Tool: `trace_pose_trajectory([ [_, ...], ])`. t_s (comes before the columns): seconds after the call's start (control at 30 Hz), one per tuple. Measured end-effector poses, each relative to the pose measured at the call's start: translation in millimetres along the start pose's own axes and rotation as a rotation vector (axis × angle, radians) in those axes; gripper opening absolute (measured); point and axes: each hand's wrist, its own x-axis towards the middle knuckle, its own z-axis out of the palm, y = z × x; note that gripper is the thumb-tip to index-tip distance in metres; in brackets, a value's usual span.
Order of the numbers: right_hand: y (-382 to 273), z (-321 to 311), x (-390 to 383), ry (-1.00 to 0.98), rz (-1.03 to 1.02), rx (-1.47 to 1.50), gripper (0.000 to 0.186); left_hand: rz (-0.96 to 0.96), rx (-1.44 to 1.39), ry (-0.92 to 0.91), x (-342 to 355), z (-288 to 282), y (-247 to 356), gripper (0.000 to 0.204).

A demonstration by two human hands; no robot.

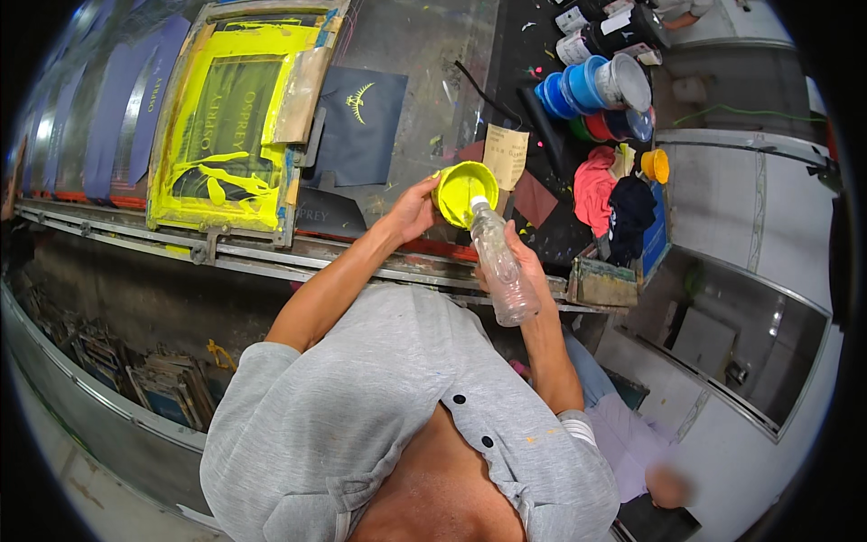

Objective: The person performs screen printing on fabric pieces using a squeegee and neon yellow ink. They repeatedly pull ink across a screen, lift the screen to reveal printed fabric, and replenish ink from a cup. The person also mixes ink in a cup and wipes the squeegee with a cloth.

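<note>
My left hand [415, 208] grips a cup of fluorescent yellow ink [451, 188] by its left side. My right hand [524, 255] is closed around a clear plastic bottle [504, 278], tilted with its white-capped or light-coloured neck at the cup's lower right edge. The bottle looks largely see-through; whether liquid flows cannot be told. Just right of and behind the cup lies a tan paper slip [504, 154], beside a dark red scrap [537, 200]. To the left, a screen frame [282, 99] smeared with yellow ink rests on the bench by a dark printed piece [372, 135].
Stacked ink tubs [587, 90], black containers [632, 36], coloured rags [596, 190] and a small orange cup [655, 166] crowd the right. A metal rail [117, 220] edges the bench. Below left stand stored frames [163, 388]. Another person [632, 452] is at lower right; another's hand [682, 18] at top.
</note>
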Motion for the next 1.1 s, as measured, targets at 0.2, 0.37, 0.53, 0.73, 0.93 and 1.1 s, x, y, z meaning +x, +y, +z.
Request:
trace_pose_trajectory([
  [0.2,-2.7,-1.5,3.2,0.056,0.002,-0.011,0.047,-0.01,0.01,-0.002,4.4,2.0,3.4,0.042],
  [0.37,-5.4,-4.8,5.3,0.09,-0.008,-0.012,0.048,-0.026,0.012,-0.005,4.8,6.6,3.8,0.042],
  [0.53,-10.0,-5.0,5.1,0.107,0.001,-0.043,0.049,-0.037,0.015,0.014,10.9,5.0,2.1,0.043],
  [0.73,-14.0,-12.3,3.1,0.029,0.007,-0.016,0.048,-0.06,0.027,0.007,17.2,8.9,1.7,0.042],
  [0.93,-18.0,-19.5,0.3,-0.002,0.014,0.003,0.052,-0.078,0.026,0.024,23.6,10.1,0.1,0.042],
  [1.1,-21.3,-15.5,-3.6,0.059,-0.015,0.002,0.05,-0.093,0.015,0.01,29.8,8.6,0.2,0.042],
])
